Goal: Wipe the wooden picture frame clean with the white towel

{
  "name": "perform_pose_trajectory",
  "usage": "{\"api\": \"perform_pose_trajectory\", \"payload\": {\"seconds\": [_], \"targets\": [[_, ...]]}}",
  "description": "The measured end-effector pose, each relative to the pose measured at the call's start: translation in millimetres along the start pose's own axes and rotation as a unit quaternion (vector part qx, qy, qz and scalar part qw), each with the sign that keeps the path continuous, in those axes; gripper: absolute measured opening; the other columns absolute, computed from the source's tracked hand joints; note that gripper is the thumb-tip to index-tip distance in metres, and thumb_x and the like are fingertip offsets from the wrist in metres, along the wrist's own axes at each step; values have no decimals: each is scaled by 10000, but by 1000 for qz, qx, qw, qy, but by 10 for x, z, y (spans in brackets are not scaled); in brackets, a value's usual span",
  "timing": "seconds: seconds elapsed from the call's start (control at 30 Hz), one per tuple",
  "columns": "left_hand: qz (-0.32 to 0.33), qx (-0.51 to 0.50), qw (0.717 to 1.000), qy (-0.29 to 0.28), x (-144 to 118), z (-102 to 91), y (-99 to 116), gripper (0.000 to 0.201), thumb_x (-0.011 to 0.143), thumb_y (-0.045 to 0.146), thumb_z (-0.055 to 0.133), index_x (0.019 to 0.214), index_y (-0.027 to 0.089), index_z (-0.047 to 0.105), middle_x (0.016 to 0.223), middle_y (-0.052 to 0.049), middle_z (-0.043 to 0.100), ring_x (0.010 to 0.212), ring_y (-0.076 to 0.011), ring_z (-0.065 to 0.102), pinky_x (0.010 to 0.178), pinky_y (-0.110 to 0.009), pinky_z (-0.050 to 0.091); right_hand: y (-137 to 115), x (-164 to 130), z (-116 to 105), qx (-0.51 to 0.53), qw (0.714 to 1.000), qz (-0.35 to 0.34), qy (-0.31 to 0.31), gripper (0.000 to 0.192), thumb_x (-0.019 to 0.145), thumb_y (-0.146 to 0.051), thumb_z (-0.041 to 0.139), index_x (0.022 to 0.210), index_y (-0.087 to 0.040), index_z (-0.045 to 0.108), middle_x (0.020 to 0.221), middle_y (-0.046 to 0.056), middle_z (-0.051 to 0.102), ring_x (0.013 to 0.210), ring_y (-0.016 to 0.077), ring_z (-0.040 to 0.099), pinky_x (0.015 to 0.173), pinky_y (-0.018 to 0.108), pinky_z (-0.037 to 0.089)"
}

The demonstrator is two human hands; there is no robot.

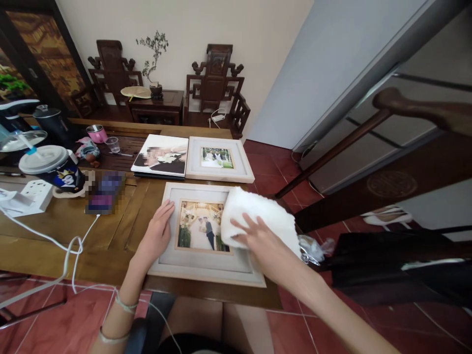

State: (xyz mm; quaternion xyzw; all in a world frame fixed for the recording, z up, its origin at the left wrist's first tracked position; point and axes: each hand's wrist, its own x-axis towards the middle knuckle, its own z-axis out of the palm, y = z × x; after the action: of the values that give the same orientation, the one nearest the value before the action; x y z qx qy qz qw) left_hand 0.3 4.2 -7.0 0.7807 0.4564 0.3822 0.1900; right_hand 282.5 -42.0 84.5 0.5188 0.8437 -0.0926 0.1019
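Note:
A light-coloured picture frame [206, 276] with a wedding photo in it lies flat near the table's front edge. My left hand [158, 231] grips its left border, fingers laid over the top of the rim. Over the right part of the frame spreads a folded white cloth [271, 211], which hides that side and its upper right corner. My right hand [254, 236] presses on the cloth and holds it, with the fingers somewhat spread. Just behind lie a second framed wedding photo [219, 173] and, beside it, a stack topped by a photo panel [162, 155].
On the left of the wooden table [143, 196] stand a lidded drink cup [55, 164], a blurred phone [106, 191] on a white cable, a power strip [39, 194] and a pink mug [96, 133]. Crumpled clear plastic [313, 248] lies right of the cloth, near a wooden chair [387, 182].

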Motion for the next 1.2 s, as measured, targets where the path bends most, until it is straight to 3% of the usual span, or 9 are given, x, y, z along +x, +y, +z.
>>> {"api": "perform_pose_trajectory", "payload": {"seconds": [0.13,0.27,0.4,0.57,0.7,0.8,0.9,1.1,1.2], "targets": [[0,12,1000,-1,6,-7,21,440,938,131,331,1340,145,511,1421,-145,498,1402,-225,356,1160,-495,303,-222,-423,44,97,991,-89,-38,656,659,65,419,1169,-249,687,1463,17,455,1400,308,304,1139,549,258],[-7,20,1000,-8,18,-18,31,422,950,161,347,1337,147,517,1421,-144,499,1397,-227,365,1164,-483,301,-329,-467,112,116,988,-98,-21,645,683,63,400,1181,-242,676,1459,28,465,1389,299,330,1137,521,282],[-2,18,1000,-23,33,-33,7,410,953,178,365,1324,132,534,1414,-159,507,1397,-243,364,1157,-496,309,-262,-70,145,84,994,-65,28,675,655,69,435,1266,-151,619,1489,108,417,1415,349,247,1140,526,260],[0,20,1000,-18,49,-45,-34,399,951,188,379,1305,140,556,1382,-150,545,1376,-237,403,1147,-496,328,-26,618,108,-21,985,29,171,699,701,66,467,1370,-134,520,1576,131,226,1419,426,160,1128,589,205],[-4,20,1000,-16,53,-43,-48,388,946,189,390,1285,152,576,1364,-136,565,1364,-235,422,1137,-498,345,63,863,113,-73,982,44,170,636,752,19,522,1360,-166,537,1540,155,310,1394,469,201,1091,649,203],[-3,24,1000,-13,51,-35,-48,391,942,182,388,1281,142,578,1362,-141,567,1362,-238,426,1136,-499,348,-12,723,190,-83,985,18,150,592,776,14,512,1335,-173,566,1524,156,344,1385,459,239,1098,638,204],[4,31,1000,-4,49,-28,-35,391,941,178,389,1280,129,577,1361,-151,565,1359,-240,429,1135,-489,354,-185,353,263,-72,992,-16,101,547,799,-8,512,1309,-188,593,1513,164,359,1375,461,261,1096,643,217],[11,40,999,-9,46,-42,13,391,951,176,384,1300,123,555,1387,-155,540,1369,-233,413,1144,-487,342,-567,-416,234,60,993,-96,-21,579,765,-77,567,1312,-266,588,1512,129,371,1355,475,288,1054,652,317],[10,40,999,-18,46,-44,1,394,957,180,376,1303,114,552,1397,-158,529,1380,-233,395,1146,-490,338,-633,-447,283,70,991,-110,-2,662,738,-43,544,1360,-269,538,1536,103,330,1378,462,245,1064,655,304]]}}
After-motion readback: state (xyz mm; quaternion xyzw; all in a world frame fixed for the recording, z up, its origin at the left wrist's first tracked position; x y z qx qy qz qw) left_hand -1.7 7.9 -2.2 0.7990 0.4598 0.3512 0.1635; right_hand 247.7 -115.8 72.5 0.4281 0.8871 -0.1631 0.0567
